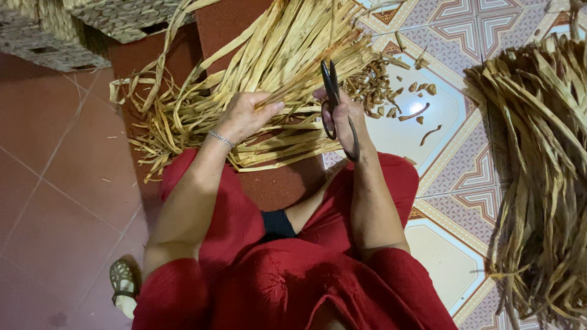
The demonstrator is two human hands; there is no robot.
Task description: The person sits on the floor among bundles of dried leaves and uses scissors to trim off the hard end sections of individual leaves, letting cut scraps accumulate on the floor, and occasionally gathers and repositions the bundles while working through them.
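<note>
1. Red clothing (pixel 287 287) fills the bottom of the view, with both bare forearms reaching forward over the lap.
2. Left hand (pixel 243 116), a thin bracelet (pixel 221 139) at its wrist, has its fingers curled shut around a bundle of dried straw strips (pixel 287 55) that fans out across the floor.
3. Right hand (pixel 343 116) grips dark scissors (pixel 333 98) by the handles, blades closed and pointing up, just beside the bundle.
4. Cut brown ends (pixel 373 82) lie scattered on the patterned tiles (pixel 452 177).
5. Another heap of strips (pixel 544 177) lies well apart on the right.
</note>
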